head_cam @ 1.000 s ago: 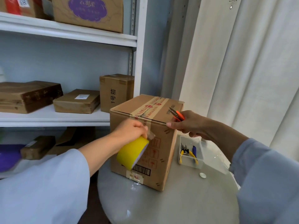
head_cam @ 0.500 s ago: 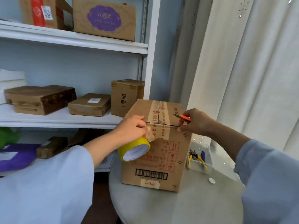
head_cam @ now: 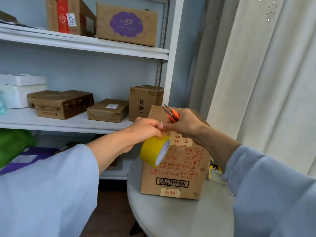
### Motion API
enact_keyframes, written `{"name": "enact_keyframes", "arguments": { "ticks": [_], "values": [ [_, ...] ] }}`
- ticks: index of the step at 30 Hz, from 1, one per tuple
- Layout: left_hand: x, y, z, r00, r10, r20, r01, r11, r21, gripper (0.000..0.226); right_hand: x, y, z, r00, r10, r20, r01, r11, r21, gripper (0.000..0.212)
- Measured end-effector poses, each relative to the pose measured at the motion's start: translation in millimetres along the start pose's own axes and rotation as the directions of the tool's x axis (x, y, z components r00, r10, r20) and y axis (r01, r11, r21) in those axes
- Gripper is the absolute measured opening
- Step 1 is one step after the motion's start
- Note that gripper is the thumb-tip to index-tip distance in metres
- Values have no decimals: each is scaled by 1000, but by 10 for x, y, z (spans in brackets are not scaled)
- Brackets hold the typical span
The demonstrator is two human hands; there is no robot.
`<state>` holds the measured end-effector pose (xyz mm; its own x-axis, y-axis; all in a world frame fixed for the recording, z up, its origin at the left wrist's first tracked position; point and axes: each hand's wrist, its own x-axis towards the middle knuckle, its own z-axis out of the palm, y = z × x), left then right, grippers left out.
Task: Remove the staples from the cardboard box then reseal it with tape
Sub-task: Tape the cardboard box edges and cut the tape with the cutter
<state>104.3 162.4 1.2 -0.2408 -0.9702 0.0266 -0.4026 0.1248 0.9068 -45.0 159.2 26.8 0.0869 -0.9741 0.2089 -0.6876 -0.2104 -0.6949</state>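
Left hand (head_cam: pixel 145 130) grip round yellow tape roll (head_cam: pixel 154 149), right hand (head_cam: pixel 183 124) clutching snips (head_cam: pixel 171 113) (orange-handled), cardboard box (head_cam: pixel 177 170) behind

A round grey table (head_cam: pixel 179 218) carries the upright cardboard box (head_cam: pixel 176 178).

Soft, even daylight fills the scene, brightest on the pale curtain (head_cam: pixel 266 86) at the right, which looks almost washed out near the top. The light is cool, lending a bluish cast to the shelf unit (head_cam: pixel 82 48) and its back wall. Shadows are weak: a dim band under each shelf board, and darker floor beneath the worktop (head_cam: pixel 179 218). The wide lens bends straight lines (the shelf boards tilt and the upright post leans). Print on the cardboard box (head_cam: pixel 176 170) reads fairly sharp, while the sleeves (head_cam: pixel 44 194) at the bottom corners are soft and featureless. No harsh glare shows.
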Motion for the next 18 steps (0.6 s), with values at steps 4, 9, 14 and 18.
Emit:
{"name": "enact_keyframes", "arguments": {
  "ticks": [4,9,14,18],
  "values": [
    [13,-87,-44,998,-30,58,37,992,-117,18,53,-66,28,998,-44,-52,42,998,-37,29],
    [-22,-156,17,976,-185,117,210,942,-262,17,67,-32,147,994,-102,-45,89,967,-238,15],
    [-61,-310,69,947,-286,149,315,920,-232,9,-60,70,281,996,-78,45,87,968,-235,10],
    [-2,-363,19,956,-285,64,290,952,-99,18,-73,12,364,994,-104,32,109,963,-245,11]
  ]
}}
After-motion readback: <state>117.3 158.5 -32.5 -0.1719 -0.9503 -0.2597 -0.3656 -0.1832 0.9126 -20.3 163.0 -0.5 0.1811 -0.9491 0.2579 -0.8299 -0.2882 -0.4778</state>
